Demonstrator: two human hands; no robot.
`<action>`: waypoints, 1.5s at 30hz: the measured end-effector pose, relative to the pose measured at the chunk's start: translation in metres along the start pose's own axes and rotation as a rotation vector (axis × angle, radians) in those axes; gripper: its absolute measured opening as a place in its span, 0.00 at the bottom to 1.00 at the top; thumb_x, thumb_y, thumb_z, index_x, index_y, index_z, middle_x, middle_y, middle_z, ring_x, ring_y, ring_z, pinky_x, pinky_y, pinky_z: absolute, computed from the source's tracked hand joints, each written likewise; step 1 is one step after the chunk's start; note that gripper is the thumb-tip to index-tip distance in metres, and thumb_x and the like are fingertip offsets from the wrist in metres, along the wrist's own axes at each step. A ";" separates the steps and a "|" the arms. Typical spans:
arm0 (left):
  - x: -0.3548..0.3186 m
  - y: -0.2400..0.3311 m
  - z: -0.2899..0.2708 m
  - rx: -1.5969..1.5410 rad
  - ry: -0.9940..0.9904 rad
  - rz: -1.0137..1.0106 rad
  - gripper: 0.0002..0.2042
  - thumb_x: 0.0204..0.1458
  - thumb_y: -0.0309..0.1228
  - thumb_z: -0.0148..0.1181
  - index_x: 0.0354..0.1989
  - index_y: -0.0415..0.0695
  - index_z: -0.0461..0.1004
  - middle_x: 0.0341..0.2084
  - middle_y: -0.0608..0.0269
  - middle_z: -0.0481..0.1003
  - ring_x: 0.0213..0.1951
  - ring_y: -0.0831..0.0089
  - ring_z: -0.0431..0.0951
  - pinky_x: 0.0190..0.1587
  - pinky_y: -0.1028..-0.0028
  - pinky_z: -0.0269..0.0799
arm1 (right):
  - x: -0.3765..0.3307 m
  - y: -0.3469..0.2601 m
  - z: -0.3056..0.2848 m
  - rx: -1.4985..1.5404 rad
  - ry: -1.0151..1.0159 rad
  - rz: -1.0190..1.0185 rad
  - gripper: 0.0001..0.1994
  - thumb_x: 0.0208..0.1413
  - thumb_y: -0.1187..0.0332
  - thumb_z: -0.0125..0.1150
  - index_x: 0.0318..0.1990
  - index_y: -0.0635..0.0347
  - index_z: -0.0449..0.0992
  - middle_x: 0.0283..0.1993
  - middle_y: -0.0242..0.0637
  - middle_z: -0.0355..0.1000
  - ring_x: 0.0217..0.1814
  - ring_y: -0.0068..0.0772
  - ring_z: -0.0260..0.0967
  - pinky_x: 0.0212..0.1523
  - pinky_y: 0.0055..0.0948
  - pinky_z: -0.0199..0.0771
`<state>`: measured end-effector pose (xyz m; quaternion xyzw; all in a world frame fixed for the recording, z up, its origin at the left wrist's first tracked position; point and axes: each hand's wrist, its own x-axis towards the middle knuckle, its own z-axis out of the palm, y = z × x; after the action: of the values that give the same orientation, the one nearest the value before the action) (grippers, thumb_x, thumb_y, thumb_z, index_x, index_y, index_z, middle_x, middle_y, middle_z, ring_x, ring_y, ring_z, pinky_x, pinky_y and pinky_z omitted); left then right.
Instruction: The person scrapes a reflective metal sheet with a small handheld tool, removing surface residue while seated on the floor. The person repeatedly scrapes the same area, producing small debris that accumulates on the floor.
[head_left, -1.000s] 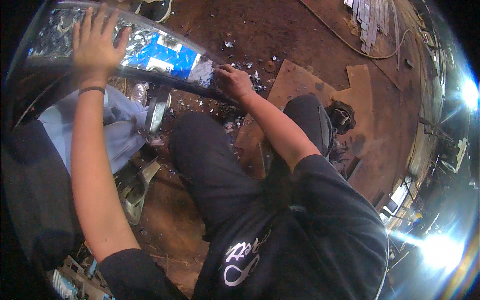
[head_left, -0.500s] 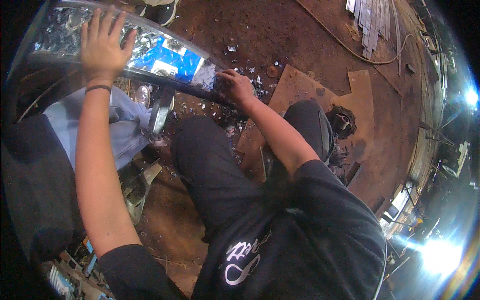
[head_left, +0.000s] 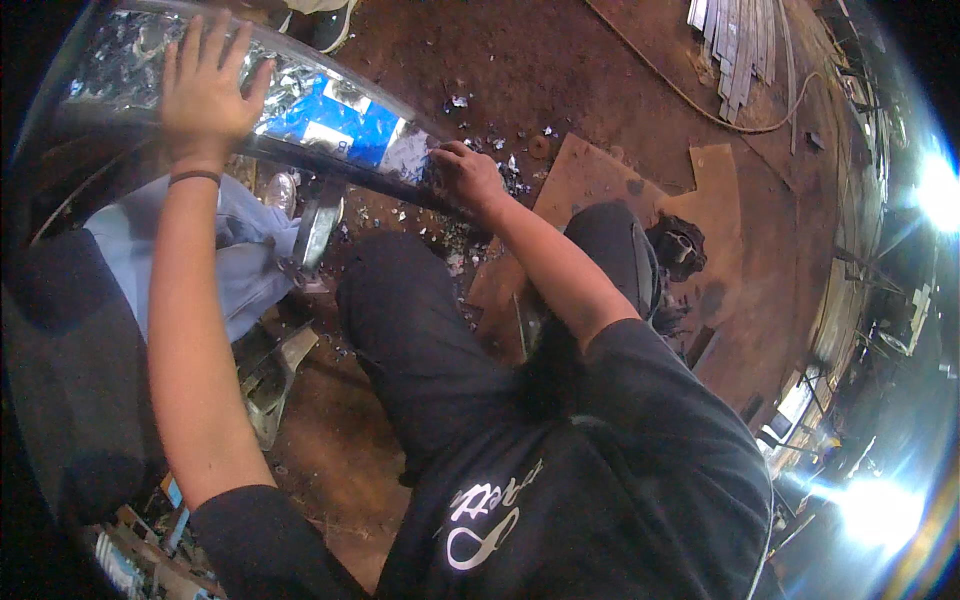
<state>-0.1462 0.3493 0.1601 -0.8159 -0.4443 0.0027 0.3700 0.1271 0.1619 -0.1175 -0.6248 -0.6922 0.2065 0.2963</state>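
A long panel (head_left: 130,65) with a dark edge lies across the upper left. Its face is mottled, shiny and ragged, with a blue-and-white printed film (head_left: 365,130) on the right part. My left hand (head_left: 210,95) is spread flat on the panel, fingers stretched out and holding nothing. At the panel's right end, my right hand (head_left: 470,177) is closed, its curled fingers touching the pale end of the film. What those fingers hold, if anything, is hidden. Under the panel is a metal support leg (head_left: 320,225).
Silvery scraps (head_left: 515,175) litter the brown floor near the panel's right end. A flat brown sheet (head_left: 600,170) lies beside my knee, with a dark bundle (head_left: 680,248) on it. Farther off are metal strips (head_left: 735,50) and a hose (head_left: 665,75). Another person's shoe (head_left: 335,25) is beyond the panel.
The view has shifted slightly. My left hand stays spread on the panel, and my right hand remains closed at its right end, with hardly any movement.
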 end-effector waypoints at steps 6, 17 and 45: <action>-0.001 0.000 -0.009 0.001 -0.051 -0.014 0.26 0.62 0.53 0.54 0.65 0.58 0.74 0.71 0.66 0.65 0.72 0.59 0.61 0.74 0.54 0.52 | 0.003 -0.006 -0.002 0.076 0.004 0.097 0.13 0.58 0.67 0.63 0.49 0.47 0.84 0.55 0.37 0.79 0.46 0.51 0.80 0.48 0.45 0.81; 0.001 0.006 -0.013 0.017 -0.075 -0.040 0.26 0.62 0.53 0.54 0.66 0.59 0.74 0.71 0.66 0.64 0.74 0.61 0.59 0.75 0.54 0.50 | 0.005 0.000 0.012 -0.133 -0.062 0.015 0.17 0.54 0.64 0.65 0.52 0.44 0.80 0.47 0.40 0.77 0.43 0.47 0.79 0.41 0.45 0.81; 0.003 0.007 -0.018 0.031 -0.093 -0.023 0.26 0.63 0.52 0.54 0.67 0.58 0.72 0.71 0.66 0.64 0.73 0.59 0.58 0.75 0.53 0.50 | 0.004 -0.003 0.035 -0.066 0.122 0.397 0.13 0.64 0.60 0.57 0.48 0.59 0.73 0.46 0.48 0.75 0.47 0.58 0.76 0.45 0.51 0.77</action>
<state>-0.1333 0.3387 0.1704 -0.8039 -0.4704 0.0432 0.3613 0.1010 0.1685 -0.1411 -0.7698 -0.5425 0.1997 0.2706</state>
